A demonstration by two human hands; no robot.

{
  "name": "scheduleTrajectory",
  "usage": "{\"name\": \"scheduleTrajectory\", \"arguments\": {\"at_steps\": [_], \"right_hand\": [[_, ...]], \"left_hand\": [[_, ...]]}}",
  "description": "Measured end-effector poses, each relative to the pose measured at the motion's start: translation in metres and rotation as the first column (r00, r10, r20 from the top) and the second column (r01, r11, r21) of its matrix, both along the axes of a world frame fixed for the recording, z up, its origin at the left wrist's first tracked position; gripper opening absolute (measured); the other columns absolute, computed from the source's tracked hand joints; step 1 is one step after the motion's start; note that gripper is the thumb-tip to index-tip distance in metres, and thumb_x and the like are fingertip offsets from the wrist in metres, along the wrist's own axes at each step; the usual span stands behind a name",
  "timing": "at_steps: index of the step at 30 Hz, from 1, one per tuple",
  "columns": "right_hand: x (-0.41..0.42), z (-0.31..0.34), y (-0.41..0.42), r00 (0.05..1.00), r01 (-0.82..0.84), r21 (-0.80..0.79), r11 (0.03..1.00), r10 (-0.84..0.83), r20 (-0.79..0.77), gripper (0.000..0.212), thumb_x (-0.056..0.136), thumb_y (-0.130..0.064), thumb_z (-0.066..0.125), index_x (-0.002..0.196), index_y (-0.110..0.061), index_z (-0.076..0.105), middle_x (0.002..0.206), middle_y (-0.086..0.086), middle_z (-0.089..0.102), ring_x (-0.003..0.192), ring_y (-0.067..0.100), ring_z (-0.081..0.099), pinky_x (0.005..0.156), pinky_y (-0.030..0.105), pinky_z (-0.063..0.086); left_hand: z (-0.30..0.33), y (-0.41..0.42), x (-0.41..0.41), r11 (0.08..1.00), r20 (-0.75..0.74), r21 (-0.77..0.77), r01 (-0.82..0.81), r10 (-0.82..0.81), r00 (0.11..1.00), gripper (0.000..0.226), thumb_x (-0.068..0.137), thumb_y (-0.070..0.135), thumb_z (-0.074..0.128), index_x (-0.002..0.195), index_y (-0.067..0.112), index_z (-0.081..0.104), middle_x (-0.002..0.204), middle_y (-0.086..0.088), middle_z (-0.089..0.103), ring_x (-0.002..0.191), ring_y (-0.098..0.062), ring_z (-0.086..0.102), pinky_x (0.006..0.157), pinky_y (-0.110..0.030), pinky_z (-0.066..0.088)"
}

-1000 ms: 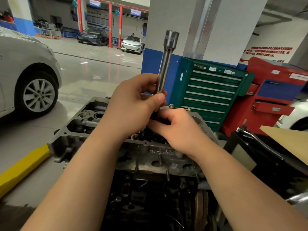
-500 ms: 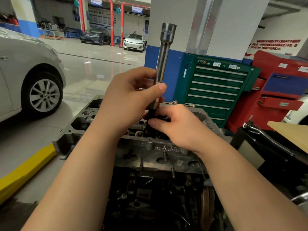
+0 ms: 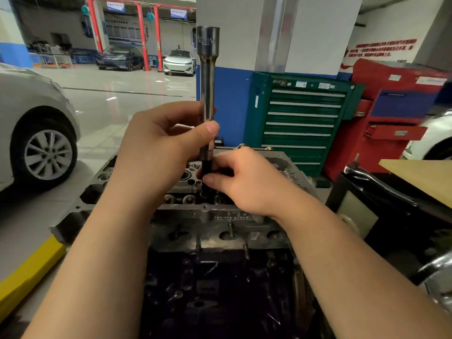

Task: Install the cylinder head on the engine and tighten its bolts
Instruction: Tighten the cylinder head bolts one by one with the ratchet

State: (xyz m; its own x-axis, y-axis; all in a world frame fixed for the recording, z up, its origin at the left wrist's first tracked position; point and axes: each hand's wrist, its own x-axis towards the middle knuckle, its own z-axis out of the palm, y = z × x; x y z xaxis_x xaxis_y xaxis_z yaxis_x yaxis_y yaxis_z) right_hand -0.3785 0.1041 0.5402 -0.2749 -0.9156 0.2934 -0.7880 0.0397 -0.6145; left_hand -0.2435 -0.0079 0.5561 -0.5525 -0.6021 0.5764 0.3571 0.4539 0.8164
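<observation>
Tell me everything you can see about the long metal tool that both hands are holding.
The long metal tool is a shiny steel rod, standing nearly upright over the cylinder head. Its top end widens into a hollow, cup-like end with faint markings that cannot be read. At the bottom it continues into a thinner black part. The left hand grips the shaft, with the thumb across the front; the right hand pinches the black part. Its lowest tip is hidden.
</observation>
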Motion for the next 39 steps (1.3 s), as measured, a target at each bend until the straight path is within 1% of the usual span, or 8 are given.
{"name": "scheduleTrajectory", "arguments": {"at_steps": [3,11,21,24,27,31,36,39], "right_hand": [[0.0007,-0.0026,0.0029,1.0,0.022,-0.014,1.0,-0.022,0.017,0.011,0.099,-0.029,0.068,0.1,-0.037,0.076,0.093,-0.015,0.074,0.091,0.008,0.067,0.085,0.037,0.052],[-0.0012,-0.0045,0.0022,0.999,0.018,-0.033,0.999,-0.017,0.028,0.012,0.098,-0.033,0.07,0.093,-0.043,0.074,0.089,-0.018,0.074,0.087,0.003,0.068,0.085,0.037,0.054],[-0.0003,-0.0061,0.0006,0.998,0.052,-0.017,0.998,-0.053,-0.036,0.023,0.094,-0.037,0.075,0.074,-0.045,0.066,0.077,-0.027,0.066,0.074,-0.004,0.06,0.064,0.026,0.04],[-0.0003,-0.0059,0.0011,0.999,0.029,-0.047,0.998,-0.028,0.023,0.002,0.092,-0.039,0.076,0.091,-0.039,0.075,0.084,-0.016,0.071,0.079,0.002,0.064,0.071,0.033,0.049],[-0.0016,-0.0041,0.0039,0.999,0.002,-0.054,0.999,0.001,0.048,0.018,0.097,-0.031,0.071,0.113,-0.035,0.076,0.094,-0.012,0.075,0.087,0.007,0.068,0.083,0.035,0.055],[-0.0009,-0.0024,0.0063,0.997,0.017,-0.037,0.999,-0.014,0.079,0.017,0.098,-0.026,0.071,0.112,-0.034,0.077,0.1,-0.017,0.076,0.097,0.003,0.07,0.094,0.039,0.055],[0.0027,-0.0047,0.0033,0.994,0.087,-0.055,0.995,-0.083,0.071,0.018,0.089,-0.045,0.078,0.097,-0.029,0.074,0.086,-0.012,0.074,0.078,0.005,0.068,0.075,0.036,0.054],[0.0031,-0.0062,0.0022,0.995,0.07,-0.069,0.995,-0.064,0.077,0.02,0.089,-0.047,0.076,0.098,-0.03,0.072,0.088,-0.012,0.074,0.08,0.005,0.069,0.074,0.036,0.054]], "left_hand": [[-0.0005,0.0013,-0.0026,0.999,0.009,-0.033,0.006,-0.006,1.0,0.021,0.09,0.021,0.079,0.11,0.029,0.081,0.098,0.0,0.079,0.092,-0.026,0.078,0.082,-0.05,0.066],[0.0,0.0036,-0.0047,0.999,0.01,-0.032,-0.018,0.018,1.0,0.021,0.092,0.018,0.077,0.113,0.023,0.078,0.098,-0.001,0.078,0.091,-0.026,0.077,0.081,-0.051,0.066],[-0.0003,0.0031,-0.0038,0.997,-0.047,0.066,-0.031,0.034,0.998,0.034,0.091,0.031,0.079,0.121,0.015,0.073,0.095,-0.006,0.079,0.09,-0.026,0.079,0.082,-0.056,0.064],[-0.0011,0.0015,-0.0046,0.998,-0.046,0.064,-0.002,0.005,0.999,0.024,0.1,0.023,0.072,0.122,0.013,0.073,0.093,-0.005,0.079,0.088,-0.024,0.079,0.077,-0.045,0.066],[-0.0016,0.0005,-0.0041,0.999,-0.019,0.027,0.035,-0.035,0.999,0.02,0.107,0.02,0.06,0.121,0.019,0.074,0.096,-0.005,0.079,0.088,-0.023,0.079,0.076,-0.039,0.066],[0.0006,0.0044,-0.0054,1.0,-0.028,0.007,0.013,-0.013,1.0,0.027,0.099,0.028,0.068,0.125,0.022,0.073,0.099,-0.001,0.081,0.094,-0.02,0.078,0.085,-0.044,0.065],[0.0019,0.0061,-0.0069,0.998,-0.067,-0.029,-0.047,0.045,0.997,0.03,0.084,0.022,0.087,0.112,0.021,0.076,0.096,-0.009,0.073,0.09,-0.038,0.072,0.082,-0.056,0.063],[0.0005,0.0076,-0.0099,0.995,-0.042,-0.076,-0.071,0.068,0.997,0.025,0.086,0.02,0.085,0.109,0.018,0.076,0.092,-0.003,0.075,0.086,-0.03,0.073,0.082,-0.054,0.062]]}}
